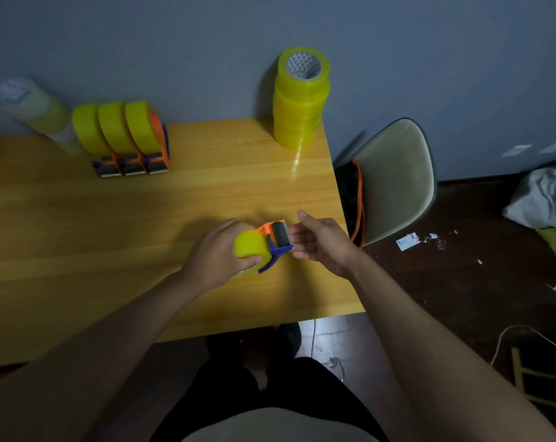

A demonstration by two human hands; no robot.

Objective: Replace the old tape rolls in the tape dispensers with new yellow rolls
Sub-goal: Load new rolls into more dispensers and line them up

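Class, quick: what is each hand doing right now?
Left hand: grips the yellow roll in the tape dispenser.
Right hand: open, fingers relaxed beside the dispenser's front end; contact cannot be told.

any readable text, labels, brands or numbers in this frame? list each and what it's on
None can be read.
Core of the top roll on the yellow tape stack: printed pattern, too small to read.
Small card on the floor: coloured print, blurred.
Wrapped rolls at far left: label on the end, blurred.
Tape dispenser in the hands: no marking visible.
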